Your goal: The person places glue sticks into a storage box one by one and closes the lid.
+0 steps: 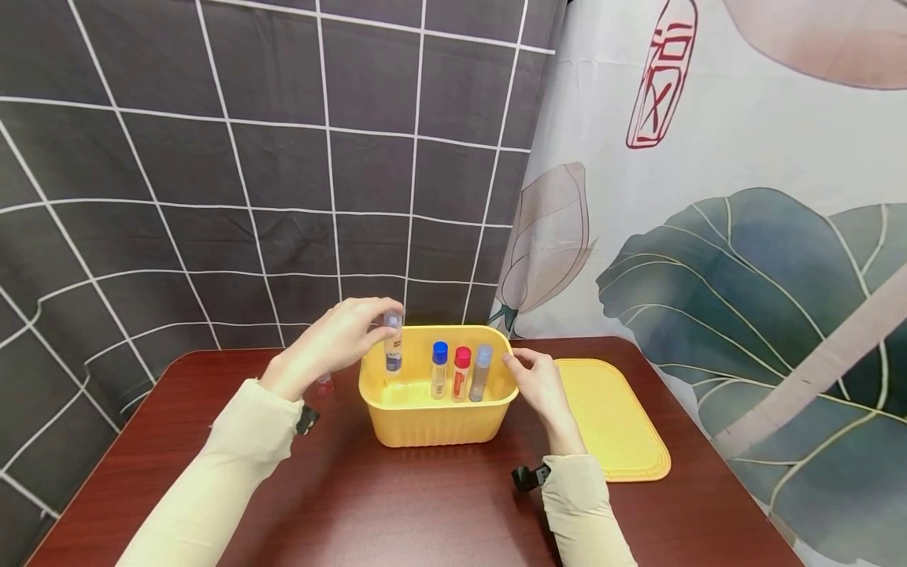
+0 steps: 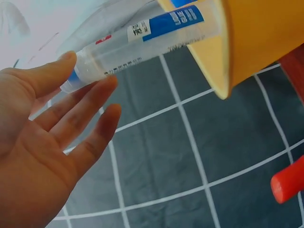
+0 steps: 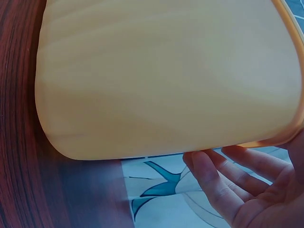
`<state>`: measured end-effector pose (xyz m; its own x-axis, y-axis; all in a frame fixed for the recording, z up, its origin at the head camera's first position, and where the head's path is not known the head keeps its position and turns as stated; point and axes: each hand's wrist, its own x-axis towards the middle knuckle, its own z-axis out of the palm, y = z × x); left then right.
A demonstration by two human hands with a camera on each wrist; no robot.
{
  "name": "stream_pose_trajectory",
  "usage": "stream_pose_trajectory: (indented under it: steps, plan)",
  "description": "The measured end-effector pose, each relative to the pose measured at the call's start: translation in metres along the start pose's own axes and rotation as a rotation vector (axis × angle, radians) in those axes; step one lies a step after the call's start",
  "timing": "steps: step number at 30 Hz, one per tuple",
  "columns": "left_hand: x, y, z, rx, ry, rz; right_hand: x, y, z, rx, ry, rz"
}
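My left hand [image 1: 333, 342] pinches a clear liquid glue tube [image 1: 393, 346] by its top end, thumb on one side and fingers on the other. The tube hangs upright over the left part of a yellow bin [image 1: 435, 429]; its blue printed label [image 2: 175, 22] shows in the left wrist view. Inside the bin stand a blue-capped tube [image 1: 438, 376], a red-capped tube [image 1: 460, 374] and a pale-capped tube [image 1: 480, 375], side by side. My right hand [image 1: 542, 386] holds the bin's right rim, fingers against the outer wall [image 3: 156, 95] and the thumb over the edge.
A flat yellow lid [image 1: 612, 421] lies on the dark red table [image 1: 397, 512], right of the bin. Beside the bin's left, partly behind my left wrist, is a small red-capped item [image 1: 324, 384]. A grey gridded cloth [image 1: 276, 173] hangs behind the table.
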<state>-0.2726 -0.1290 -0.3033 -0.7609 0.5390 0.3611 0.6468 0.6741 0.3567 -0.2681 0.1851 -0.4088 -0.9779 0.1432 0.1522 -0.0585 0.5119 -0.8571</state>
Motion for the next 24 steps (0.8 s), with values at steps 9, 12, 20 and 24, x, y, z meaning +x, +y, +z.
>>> stream_pose_trajectory:
  steps: [9, 12, 20, 24]
  plan:
    - [0.021, -0.012, 0.027, -0.043, -0.107, -0.003, 0.000, 0.000, 0.000, 0.003, 0.001, -0.002]
    - [0.026, -0.016, 0.035, -0.048, -0.160, -0.035, 0.000, 0.000, 0.000, 0.001, 0.001, -0.001]
    - [0.038, -0.024, 0.052, -0.011, -0.289, -0.057, 0.000, 0.001, 0.000, 0.003, 0.003, -0.001]
    - [0.041, -0.026, 0.056, 0.036, -0.337, -0.031, 0.000, 0.000, 0.000, 0.007, 0.002, 0.003]
